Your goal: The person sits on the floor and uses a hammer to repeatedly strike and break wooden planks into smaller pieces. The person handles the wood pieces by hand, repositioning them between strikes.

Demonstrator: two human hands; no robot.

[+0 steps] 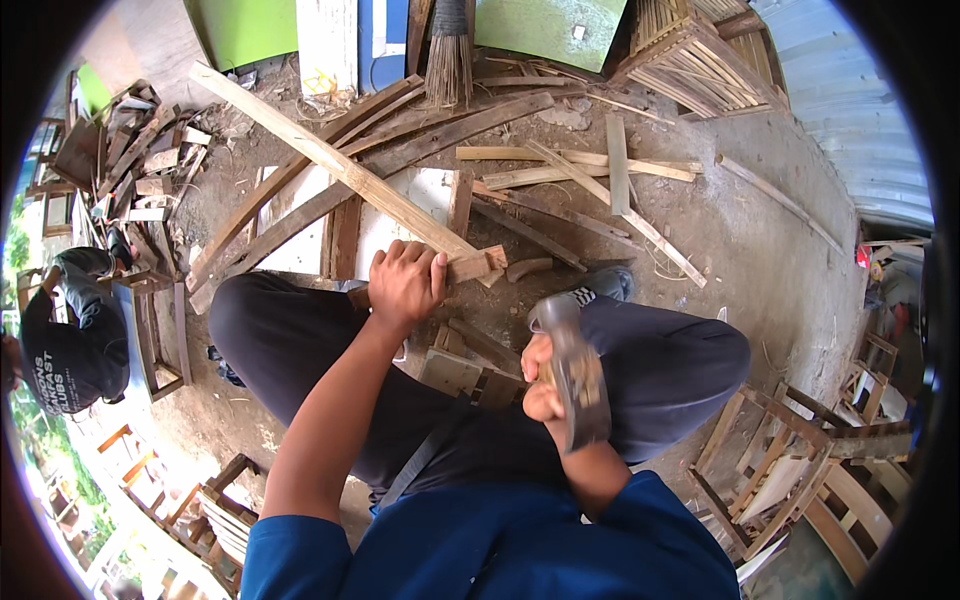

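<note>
Left hand [408,285] clutches a short wood block [478,266] by the long plank's [335,158] near end — right hand [541,385] grips a hammer [584,390]; around them, dirt floor [765,275], scattered boards [580,157]; beyond — a corrugated wall [850,110].

Heaped timber scraps [150,150], wooden frames [872,438], a hammer [583,385] and a dirt floor [745,255] show a woodworking workshop.

wood piece [476,266]: brown | long plank [330,160]: pale tan | hammer [588,405]: dark grey, apparently (blurred) | shirt [480,540]: deep blue | shoe [612,284]: grey, white stripes | panel [245,30]: lime green
</note>
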